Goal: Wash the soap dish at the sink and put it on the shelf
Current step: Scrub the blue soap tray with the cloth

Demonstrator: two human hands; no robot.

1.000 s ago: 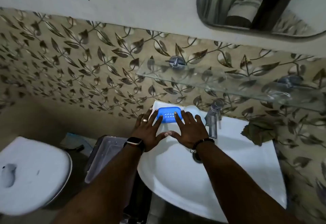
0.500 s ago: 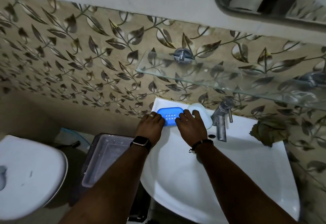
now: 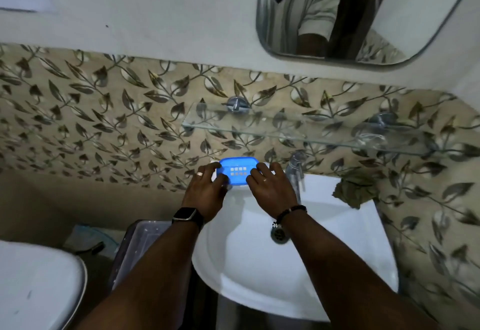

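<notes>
Mirror point(image 3: 363, 12) on the wall, upper right. Leaf-patterned tiles point(image 3: 104, 121) below it. Crumpled olive cloth point(image 3: 353, 190), possibly a rag, right of the chrome tap point(image 3: 296, 171). Toilet lid point(image 3: 39, 285) lower left; clear plastic bin point(image 3: 140, 246) beside it.

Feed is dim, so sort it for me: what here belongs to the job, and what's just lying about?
Job: soap dish, held by left hand and right hand; sink; tap; shelf.
Lying about: cloth, toilet, bin, mirror.

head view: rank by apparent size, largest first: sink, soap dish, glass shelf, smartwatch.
1. sink
2. glass shelf, clearly smaller in area than the sink, though it is farther from the camera
3. soap dish, partly covered by fingers
4. smartwatch
</notes>
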